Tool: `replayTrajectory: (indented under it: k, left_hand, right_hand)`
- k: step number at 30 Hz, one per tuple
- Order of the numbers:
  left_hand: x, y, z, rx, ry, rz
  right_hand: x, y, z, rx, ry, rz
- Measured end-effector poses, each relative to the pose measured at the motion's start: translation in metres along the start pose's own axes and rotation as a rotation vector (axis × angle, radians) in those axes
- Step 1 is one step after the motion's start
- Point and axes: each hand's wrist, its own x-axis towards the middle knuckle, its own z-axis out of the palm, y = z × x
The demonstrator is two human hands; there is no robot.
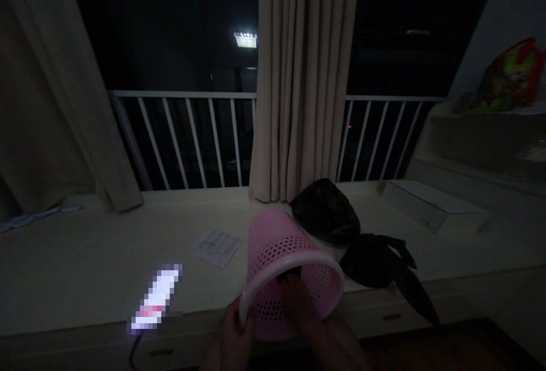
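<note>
A pink plastic wastebasket (pixel 275 231) with a band of round holes lies tilted at the desk's front edge, its mouth toward me. My left hand (pixel 237 325) is closed on the left side of its rim. My right hand (pixel 296 300) reaches through the mouth into the basket. At its fingertips is something black (pixel 290 273), too dark to make out. Shadow hides most of the right fingers, so their grip does not show. Right behind the basket sit a black plastic bag (pixel 326 211) and a second black bag (pixel 369 260) with loose ends over the desk edge.
On the pale desk (pixel 106 246) are a sheet of paper (pixel 217 247) and a bright, blurred-out device (pixel 157 297) with a cable. A white box (pixel 433 206) stands back right. A colourful bag (pixel 512 78) rests on a shelf. Behind hang curtains (pixel 305 75) before a railing (pixel 191 132).
</note>
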Motion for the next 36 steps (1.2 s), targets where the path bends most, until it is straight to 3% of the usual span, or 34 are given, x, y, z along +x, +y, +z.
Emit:
replayTrajectory:
  k: [2, 5, 8, 13, 16, 24, 31, 36]
  left_hand:
    - [-0.001, 0.000, 0.001, 0.005, -0.005, 0.009]
    - [-0.002, 0.001, 0.001, 0.006, -0.012, 0.002]
    - [-0.002, 0.000, 0.000, 0.009, -0.020, -0.014]
    - [-0.002, 0.001, -0.003, 0.043, -0.007, -0.075]
    - [-0.002, 0.001, -0.001, 0.010, 0.033, -0.034]
    - [-0.004, -0.006, 0.000, -0.008, 0.040, -0.046]
    - [-0.003, -0.001, -0.001, -0.026, 0.047, -0.039]
    - [0.000, 0.000, -0.004, -0.017, 0.029, -0.051]
  right_hand:
    - [-0.003, -0.003, -0.001, -0.002, 0.002, 0.018]
    - [0.000, 0.002, 0.001, 0.016, -0.126, -0.014]
    - [-0.002, 0.001, 0.002, -0.039, -0.079, -0.022]
    - [-0.024, -0.040, -0.007, 0.266, -0.046, 0.102]
    - [-0.033, -0.057, -0.010, 0.325, -0.039, 0.090]
    - [-0.029, -0.049, -0.005, 0.405, -0.074, 0.026]
    - [-0.037, -0.063, -0.012, 0.368, -0.086, 0.184]
    - [-0.031, -0.045, -0.009, 0.342, -0.089, 0.191]
